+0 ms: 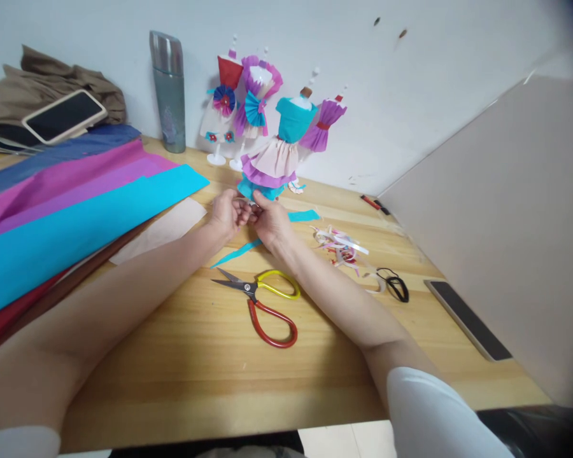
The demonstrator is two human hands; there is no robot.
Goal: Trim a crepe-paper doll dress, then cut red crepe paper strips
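A small dress form (295, 121) wears a teal crepe-paper top and a tiered skirt of cream, purple and teal. It leans slightly, in front of the other forms. Just below its hem my left hand (228, 213) has its fingers curled in; what they pinch is hidden. My right hand (272, 222) is closed at the lower end of the form, its thumb up against the teal hem. The fingertips of both hands nearly meet there. A teal paper strip (236, 254) lies under my right wrist. Scissors (252, 291) with yellow and red handles lie open, nearer to me.
Three dressed forms (229, 73) and a tumbler (169, 95) stand by the wall. Coloured crepe-paper sheets (90, 210) cover the left, beside a phone (64, 116) on brown cloth. Paper scraps (341, 245), a black hair tie (398, 287) and a dark flat device (468, 318) lie right.
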